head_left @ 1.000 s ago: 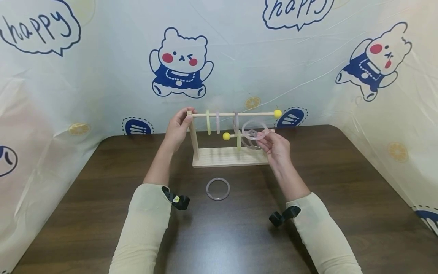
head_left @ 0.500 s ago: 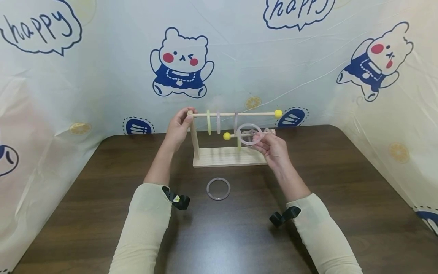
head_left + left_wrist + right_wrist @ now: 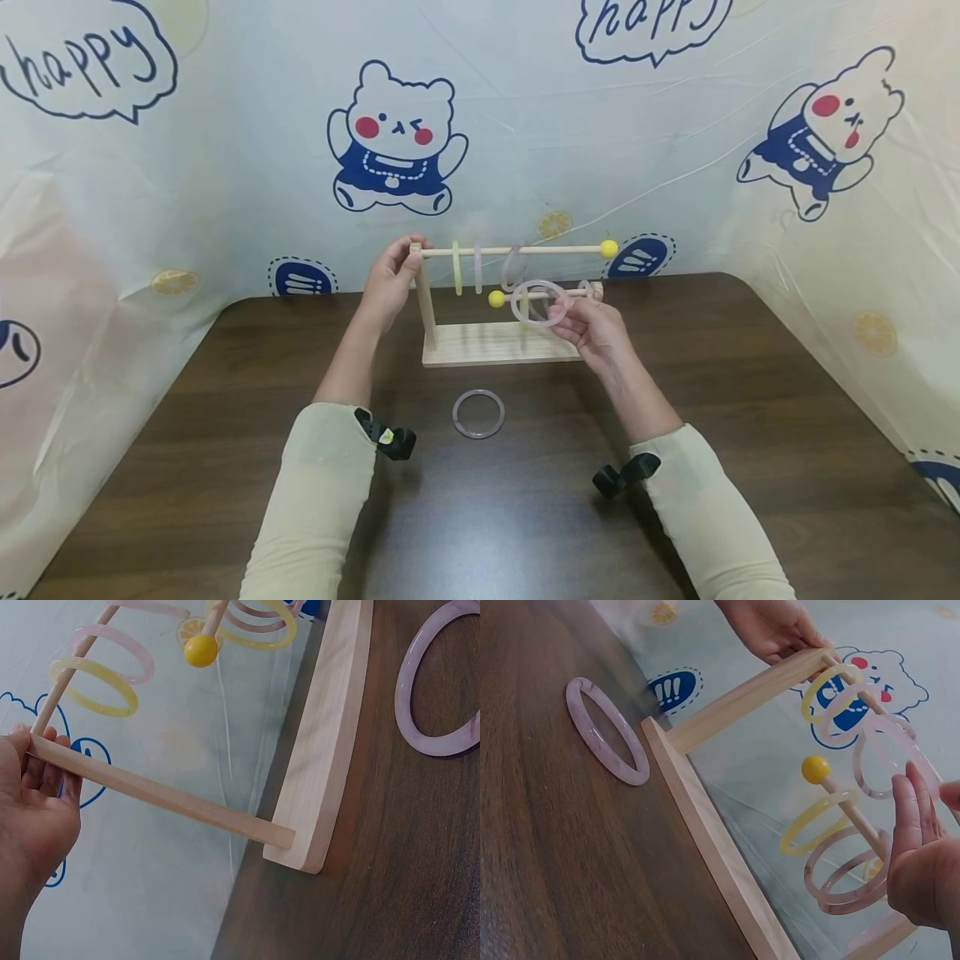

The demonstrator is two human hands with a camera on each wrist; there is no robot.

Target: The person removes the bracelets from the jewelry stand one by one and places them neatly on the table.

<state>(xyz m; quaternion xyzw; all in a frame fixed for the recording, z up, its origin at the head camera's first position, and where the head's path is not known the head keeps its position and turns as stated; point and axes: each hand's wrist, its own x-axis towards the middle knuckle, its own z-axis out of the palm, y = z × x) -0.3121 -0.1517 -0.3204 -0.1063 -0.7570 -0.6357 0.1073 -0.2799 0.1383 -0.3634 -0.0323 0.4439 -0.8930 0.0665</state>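
Note:
My left hand (image 3: 388, 279) grips the top of the left post (image 3: 425, 304) of a wooden bangle rack. With thumb and fingers, my right hand (image 3: 600, 329) pinches a pale pink bangle (image 3: 539, 323) in front of the lower rod (image 3: 573, 293); whether it encircles a rod I cannot tell. On the upper rod (image 3: 566, 250) hang a yellow bangle (image 3: 457, 275), a pink bangle (image 3: 477, 275) and a tilted purplish bangle (image 3: 506, 271). A yellow bangle (image 3: 791, 832) and marbled bangles (image 3: 810, 874) hang on the lower rod in the right wrist view.
Another lilac bangle (image 3: 478, 436) lies flat on the dark wooden table (image 3: 480, 517), in front of the rack base (image 3: 495, 346). Yellow balls (image 3: 609, 249) cap the rod ends. A printed cloth (image 3: 525, 158) hangs close behind the rack.
My right hand has moved left and slightly down with the pink bangle. The purplish bangle on the upper rod now hangs tilted. The left hand and rack stay in place.

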